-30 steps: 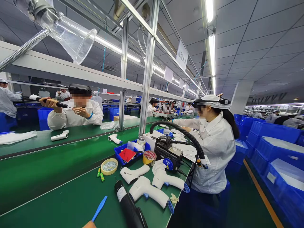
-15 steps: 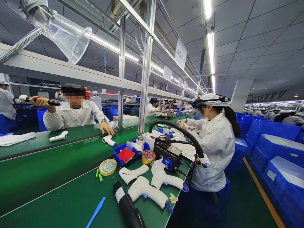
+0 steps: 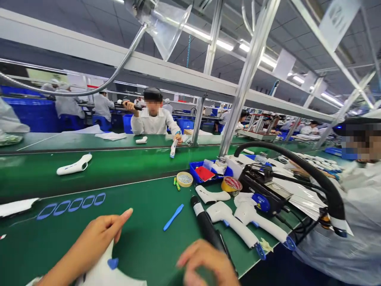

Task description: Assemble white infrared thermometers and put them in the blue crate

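Note:
My left hand is closed around the handle of a white gun-shaped thermometer with a blue trigger; its lower part runs out of the frame. My right hand, a little blurred, hovers at the bottom edge with bent fingers apart and nothing seen in them. Just behind it lies a black electric screwdriver, partly hidden by the hand. Two white thermometers with blue triggers, one in front and one behind, rest to its right. A white housing piece and a blue pry stick lie nearby.
Several blue rings lie in a row at left. A blue bin, tape roll and black machine with hose stand at right. A white thermometer lies on the green belt. Co-workers sit opposite and at right.
The view has swung left and down. Both my hands have come into sight, the left with a thermometer. The person opposite now holds up the thermometer that was on the belt edge.

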Motion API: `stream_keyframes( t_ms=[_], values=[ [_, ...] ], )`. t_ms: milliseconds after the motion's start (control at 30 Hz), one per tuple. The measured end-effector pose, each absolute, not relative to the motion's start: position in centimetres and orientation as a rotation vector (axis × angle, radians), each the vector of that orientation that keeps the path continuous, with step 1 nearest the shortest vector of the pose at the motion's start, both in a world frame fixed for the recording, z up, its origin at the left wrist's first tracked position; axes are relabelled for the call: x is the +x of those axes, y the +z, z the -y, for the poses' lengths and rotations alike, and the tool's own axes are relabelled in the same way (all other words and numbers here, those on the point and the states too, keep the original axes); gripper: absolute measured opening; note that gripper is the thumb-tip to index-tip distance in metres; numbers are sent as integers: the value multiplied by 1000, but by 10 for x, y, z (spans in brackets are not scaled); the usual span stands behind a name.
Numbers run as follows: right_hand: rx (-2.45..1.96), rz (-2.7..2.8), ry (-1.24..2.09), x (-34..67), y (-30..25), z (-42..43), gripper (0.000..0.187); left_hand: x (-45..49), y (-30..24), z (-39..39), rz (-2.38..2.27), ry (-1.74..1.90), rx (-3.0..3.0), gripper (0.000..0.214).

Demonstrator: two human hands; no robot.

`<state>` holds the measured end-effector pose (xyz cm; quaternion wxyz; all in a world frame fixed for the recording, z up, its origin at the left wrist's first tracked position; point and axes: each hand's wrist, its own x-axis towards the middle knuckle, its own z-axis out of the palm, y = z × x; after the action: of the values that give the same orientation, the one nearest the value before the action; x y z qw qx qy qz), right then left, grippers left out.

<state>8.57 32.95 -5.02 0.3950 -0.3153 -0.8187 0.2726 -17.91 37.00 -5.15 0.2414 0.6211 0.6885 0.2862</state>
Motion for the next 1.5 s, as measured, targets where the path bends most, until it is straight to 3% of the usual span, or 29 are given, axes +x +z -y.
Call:
stream_keyframes(
  t_ms=[133, 233, 300, 600, 733, 867, 1000, 1100, 1300, 1500],
  values=[
    [-1065, 2243, 39, 148, -41, -363, 15, -173, -45, -387, -1879, 617, 1838, 51],
    [-878, 2589, -608, 165, -41, -388, 44, -169, -50, -393, -1911, 495, 1918, 50],
    [-711, 2718, -857, 165, -42, -397, 60, -167, -53, -394, -1929, 471, 1901, 48],
    [-296, 2890, -1061, 170, -47, -400, 51, -166, -60, -392, -1876, 510, 1929, 32],
    [-287, 2882, -907, 173, -58, -401, 44, -169, -62, -386, -1830, 579, 2029, 29],
    [-565, 2676, -391, 174, -52, -388, 42, -167, -53, -363, -1606, 624, 2216, 26],
    [-764, 1780, 277, 143, -27, -371, 39, -159, -51, -337, -1336, 501, 2358, 38],
    [-510, 1042, 737, 98, -5, -368, 33, -153, -58, -329, -1276, 481, 2417, 46],
    [-485, 914, 989, 39, 11, -368, 59, -151, -69, -330, -1285, 526, 2425, 51],
    [-466, 1080, 1084, 28, 4, -364, 48, -152, -70, -331, -1271, 507, 2436, 51]
  ],
)
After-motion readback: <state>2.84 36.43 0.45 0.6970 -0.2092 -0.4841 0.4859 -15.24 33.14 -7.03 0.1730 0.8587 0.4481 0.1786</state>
